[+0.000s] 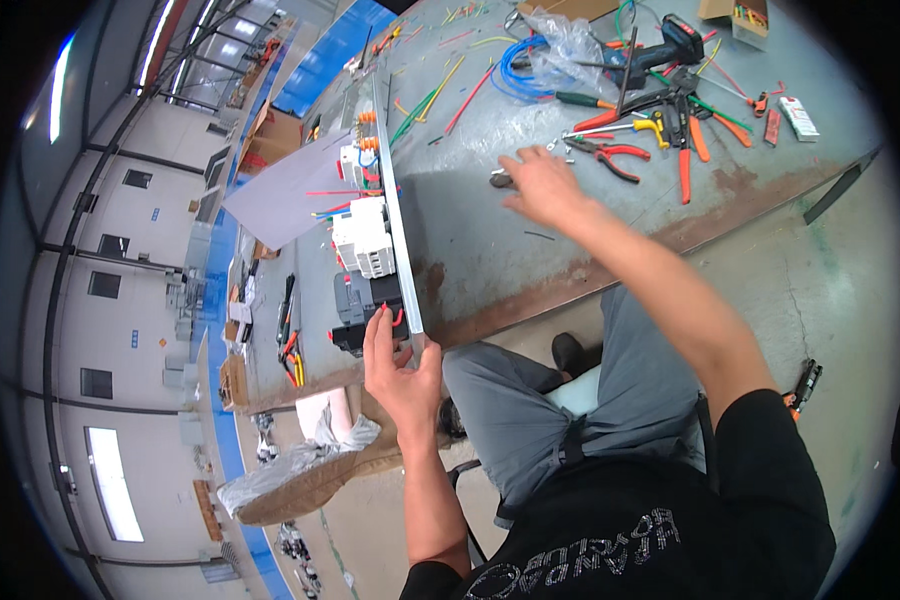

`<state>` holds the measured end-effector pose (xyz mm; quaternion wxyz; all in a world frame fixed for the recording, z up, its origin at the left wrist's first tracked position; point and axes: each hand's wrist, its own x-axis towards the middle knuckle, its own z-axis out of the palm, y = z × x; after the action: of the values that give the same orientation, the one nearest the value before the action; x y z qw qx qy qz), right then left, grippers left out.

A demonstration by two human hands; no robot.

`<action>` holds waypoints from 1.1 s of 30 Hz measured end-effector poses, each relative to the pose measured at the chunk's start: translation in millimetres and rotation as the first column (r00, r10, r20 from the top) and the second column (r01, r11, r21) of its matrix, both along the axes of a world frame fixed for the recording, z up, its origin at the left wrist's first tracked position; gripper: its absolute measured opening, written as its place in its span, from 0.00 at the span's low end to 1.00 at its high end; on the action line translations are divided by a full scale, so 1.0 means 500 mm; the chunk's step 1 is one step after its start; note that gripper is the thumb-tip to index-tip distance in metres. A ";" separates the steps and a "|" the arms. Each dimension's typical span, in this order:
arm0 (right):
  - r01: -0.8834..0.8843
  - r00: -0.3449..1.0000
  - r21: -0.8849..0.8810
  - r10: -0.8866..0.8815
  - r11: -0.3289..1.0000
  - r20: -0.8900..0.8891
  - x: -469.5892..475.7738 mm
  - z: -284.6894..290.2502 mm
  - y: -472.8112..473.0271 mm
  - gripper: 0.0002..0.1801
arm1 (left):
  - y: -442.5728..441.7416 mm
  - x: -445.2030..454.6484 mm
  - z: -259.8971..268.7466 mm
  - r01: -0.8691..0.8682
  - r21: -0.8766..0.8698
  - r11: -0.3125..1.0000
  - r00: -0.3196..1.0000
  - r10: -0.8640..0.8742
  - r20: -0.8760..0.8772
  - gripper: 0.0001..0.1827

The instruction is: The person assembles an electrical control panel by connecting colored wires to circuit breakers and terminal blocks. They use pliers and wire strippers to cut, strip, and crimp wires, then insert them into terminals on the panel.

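Observation:
My left hand point(405, 382) grips the near end of an upright metal mounting plate point(399, 225), thumb on one side and fingers on the other. Its fingertips rest by a black contactor-like block point(367, 300) fixed to the plate. Beyond that sit white circuit breakers point(364, 236) and orange insulators point(367, 131), with loose coloured wire ends between them. Over the grey steel table point(480, 240), my right hand point(544, 187) is spread, palm down. A small dark and silver piece point(501, 178) lies at its fingertips; whether they touch is unclear.
Red-handled pliers point(615, 156), a yellow-handled screwdriver point(649, 129), a cordless drill point(664, 49) and a blue wire coil point(521, 71) crowd the table's right part. Orange-handled cutters point(292, 352) lie left of the plate. A plastic-covered roll point(307, 465) is beside the table.

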<state>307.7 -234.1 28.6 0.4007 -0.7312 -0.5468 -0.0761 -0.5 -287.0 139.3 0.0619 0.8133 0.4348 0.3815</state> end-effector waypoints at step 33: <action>-0.447 0.112 0.125 0.194 0.886 -0.975 -0.210 0.073 -0.278 0.16 | -0.032 0.008 -0.141 0.157 0.019 0.987 0.967 -0.150 -0.206 0.34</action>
<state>202.6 -372.9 65.2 0.5837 -0.5097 -0.3179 0.5463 3.4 -303.1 68.9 0.0321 0.8802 0.3680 0.2980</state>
